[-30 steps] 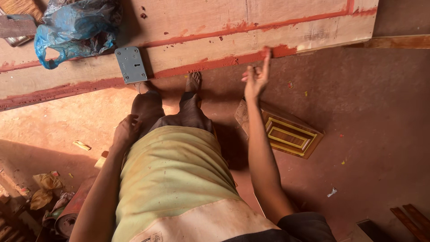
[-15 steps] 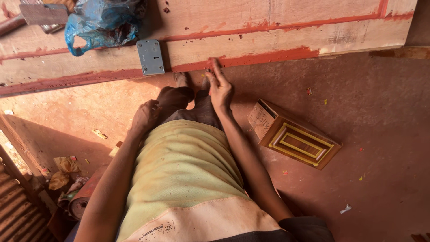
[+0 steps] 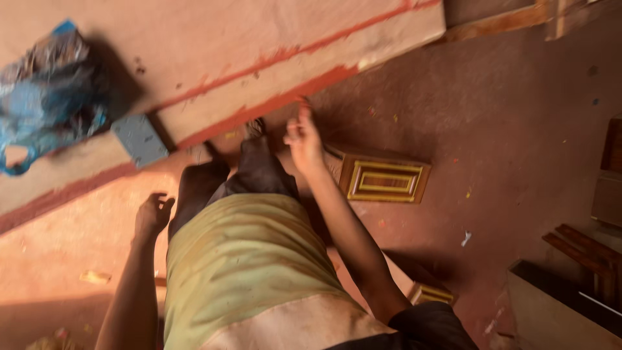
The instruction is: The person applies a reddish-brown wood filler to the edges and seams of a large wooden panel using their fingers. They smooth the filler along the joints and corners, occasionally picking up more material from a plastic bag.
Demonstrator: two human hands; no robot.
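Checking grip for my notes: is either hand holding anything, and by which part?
Nothing is held. The left hand hangs free; the right hand is raised near the board, fingers loose.

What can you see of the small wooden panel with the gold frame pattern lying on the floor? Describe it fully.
The wooden panel is a brown rectangular block that looks like carved wood, its top face marked with nested gold-yellow rectangular frames. It lies flat on the reddish floor, slightly skewed, just right of the person's right hand, whose wrist overlaps its left end in the picture; whether they touch cannot be told. Its thick left side shows paler. It lies below the long board's red-edged end.
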